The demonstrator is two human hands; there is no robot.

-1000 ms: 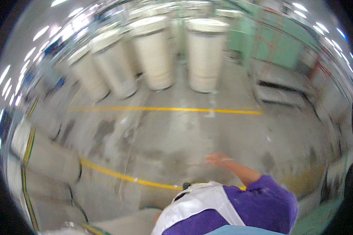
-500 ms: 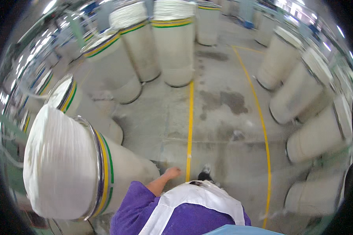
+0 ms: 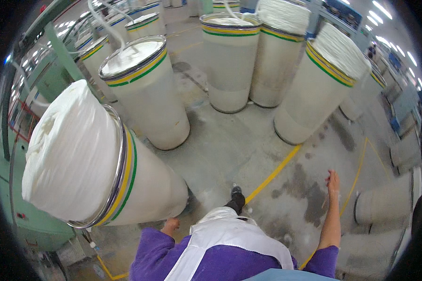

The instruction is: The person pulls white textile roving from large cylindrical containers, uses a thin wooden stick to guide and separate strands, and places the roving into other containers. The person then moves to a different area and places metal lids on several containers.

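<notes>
My left hand (image 3: 172,225) hangs low beside a tall pale can (image 3: 157,196) with yellow and green bands. I cannot tell whether it touches the can, and its fingers are too small and foreshortened to read. Thick white fibre sliver (image 3: 75,154) bulges over that can's metal rim. My right hand (image 3: 332,181) is stretched out to the right above the floor, fingers apart and nothing in them.
Ahead stand more banded cans: one with a sliver strand rising from it (image 3: 150,103), one near the middle (image 3: 230,70), one heaped with sliver (image 3: 309,93). A green machine (image 3: 33,220) is at far left. A yellow line (image 3: 274,173) crosses the stained floor.
My view has swung left, so the cans ahead shift rightward in it. My right arm has come into view, outstretched. My left hand has drawn back lower beside the large can.
</notes>
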